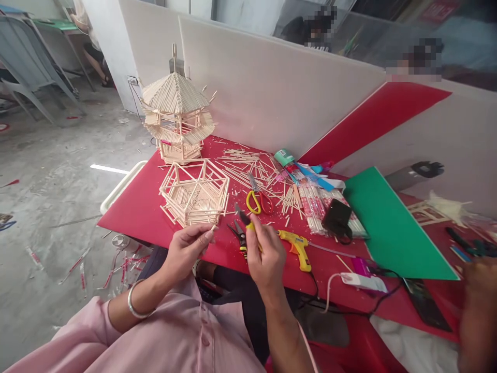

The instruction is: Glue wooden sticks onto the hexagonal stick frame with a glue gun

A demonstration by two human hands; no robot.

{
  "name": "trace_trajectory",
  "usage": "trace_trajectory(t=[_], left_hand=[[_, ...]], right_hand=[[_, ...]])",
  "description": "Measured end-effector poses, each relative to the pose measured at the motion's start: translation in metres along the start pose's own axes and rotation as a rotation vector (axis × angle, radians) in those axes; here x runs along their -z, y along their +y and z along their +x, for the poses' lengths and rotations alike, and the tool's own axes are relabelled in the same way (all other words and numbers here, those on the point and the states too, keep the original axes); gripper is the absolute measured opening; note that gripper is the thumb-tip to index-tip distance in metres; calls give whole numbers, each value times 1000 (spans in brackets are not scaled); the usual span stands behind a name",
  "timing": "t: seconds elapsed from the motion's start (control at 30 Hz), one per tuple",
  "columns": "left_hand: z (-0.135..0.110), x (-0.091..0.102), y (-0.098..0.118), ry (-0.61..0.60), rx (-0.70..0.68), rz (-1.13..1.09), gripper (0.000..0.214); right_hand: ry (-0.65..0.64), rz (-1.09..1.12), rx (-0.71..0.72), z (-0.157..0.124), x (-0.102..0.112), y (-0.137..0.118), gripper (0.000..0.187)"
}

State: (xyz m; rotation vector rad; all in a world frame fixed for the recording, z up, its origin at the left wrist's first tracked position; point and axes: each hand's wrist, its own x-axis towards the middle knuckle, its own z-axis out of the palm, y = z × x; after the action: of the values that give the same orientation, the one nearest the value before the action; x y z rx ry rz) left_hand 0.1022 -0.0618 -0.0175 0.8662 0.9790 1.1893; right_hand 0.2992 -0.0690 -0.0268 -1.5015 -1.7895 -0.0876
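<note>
My left hand [190, 244] is closed, pinching a short wooden stick [214, 228] between thumb and fingertips. In my right hand [267, 254] is a yellow-and-black utility knife [244, 217], its blade pointing up and left, apart from the stick. Just beyond my left hand stands a hexagonal stick frame [194, 194] with a slatted floor. Behind it rises a roofed pavilion model [178, 114] made of the same sticks. Black-handled pliers [239, 239] lie partly hidden behind my right hand. Scissors [259, 199] with yellow and red handles rest farther back.
Loose sticks [248, 166] are scattered across the red table [132, 212]. A yellow glue gun [297, 246], packed sticks [310, 202], a black adapter [337, 220] and a white power strip [363, 282] lie rightward. A green board [392, 228] stands before another person's hand [481, 274]. A pale partition [264, 88] borders the back.
</note>
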Motion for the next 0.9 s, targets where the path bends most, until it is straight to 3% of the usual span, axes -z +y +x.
trace_trajectory(t=[0.07, 0.17, 0.27, 0.33, 0.43, 0.5, 0.57, 0.67, 0.83, 0.9], left_hand=[[-1, 3, -2, -1, -55, 106, 39], [-2, 8, -2, -4, -193, 299, 32], [-2, 16, 1, 10, -369, 448, 24], [-2, 21, 3, 11, -458, 518, 21], [-1, 26, 4, -18, -504, 606, 21], [0, 24, 2, -49, -527, 647, 22], [2, 21, 0, -77, -573, 677, 23], [6, 22, -2, -111, -617, 728, 22], [6, 44, -7, -88, -539, 809, 32], [4, 50, -9, -40, -539, 810, 46]], right_hand=[[-72, -169, -173, 11, -17, 15, 43], [-308, -327, -328, 34, -49, 38, 43], [-381, -315, -340, 48, -68, 50, 40], [-330, -272, -311, 48, -66, 46, 39], [-163, 70, -294, 33, -45, 22, 36], [-264, 443, -328, 18, -30, -3, 31], [-339, 661, -371, 6, -22, -28, 27], [-200, 833, -507, 0, -25, -46, 24], [295, 1021, -850, 16, -32, -32, 38], [349, 1052, -883, 21, -33, -31, 41]])
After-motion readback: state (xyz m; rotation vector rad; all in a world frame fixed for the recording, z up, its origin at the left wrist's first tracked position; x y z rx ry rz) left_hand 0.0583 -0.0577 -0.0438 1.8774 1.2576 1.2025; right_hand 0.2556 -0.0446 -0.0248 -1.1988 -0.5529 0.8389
